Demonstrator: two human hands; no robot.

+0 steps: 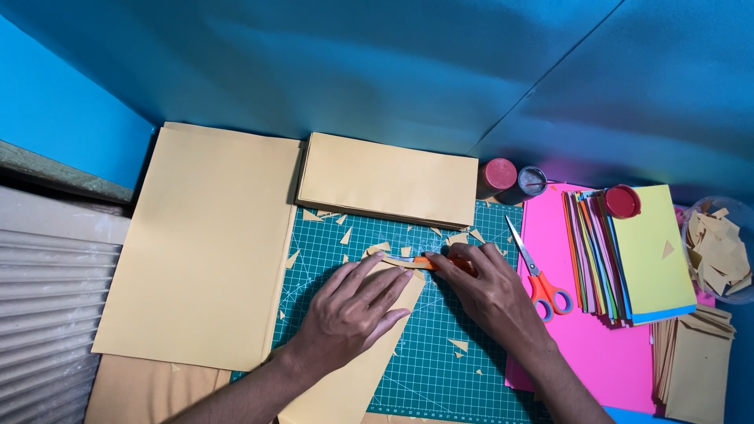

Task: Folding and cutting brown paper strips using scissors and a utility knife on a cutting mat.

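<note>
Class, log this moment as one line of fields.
left hand: pressing tan paper strip | right hand: holds orange cutter | surface: green cutting mat | nearby: scissors

Tan paper strip (pixel 357 377): long, flat, lying slantwise on the green cutting mat (pixel 440 369), lower end running off the mat's near edge, upper end near the mat's middle, pressed down under a palm. Orange knife (pixel 428 263): slim, lying almost level across the strip's upper end, mostly hidden by fingers, above the mat's middle.
</note>
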